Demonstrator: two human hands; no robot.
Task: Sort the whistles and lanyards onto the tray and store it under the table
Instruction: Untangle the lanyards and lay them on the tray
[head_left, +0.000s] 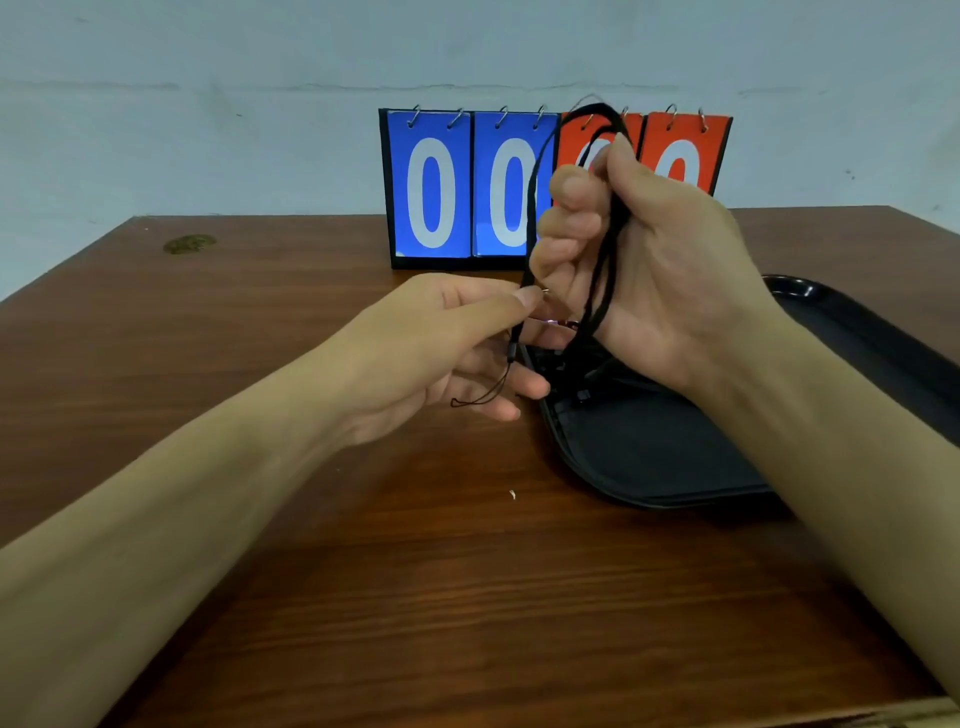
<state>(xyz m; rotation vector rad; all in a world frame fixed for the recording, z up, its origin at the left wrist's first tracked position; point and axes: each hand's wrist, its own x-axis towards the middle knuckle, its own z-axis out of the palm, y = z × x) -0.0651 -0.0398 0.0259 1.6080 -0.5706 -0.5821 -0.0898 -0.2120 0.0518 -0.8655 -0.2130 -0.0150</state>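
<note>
**Looped cord held over the tray: tangling and a dropped end are the risks**

A black lanyard (535, 208) is held up above the tabletop (311, 545); its loops are gathered in the right hand (639, 270), whose fingers (571, 228) are curled round the bundled cord, while one strand arches over the top of that hand; the lower end, with its clasp and thin string loop, is pinched between thumb and forefinger of the left hand (441, 353), the remaining fingers of that hand being loosely spread beneath. A small metal ring seems to be caught at the pinch, though it is too small to be made out with certainty.

The black tray (649, 457) lies just below and to the right of the hands, on the right part of the tabletop; dark cords appear to be lying in it already, but black on black cannot be separated clearly; no whistle can be identified.

Several faults may be judged likely: the arching strand could be snagged on the rings of the scoreboard (467, 187) standing close behind; the held loops could be tangled with the cords in the tray if lowered carelessly; the thin end could be slipped from the light pinch and left hanging over the tray's rim, so that it would be dragged off when the tray is carried under the table.
</note>
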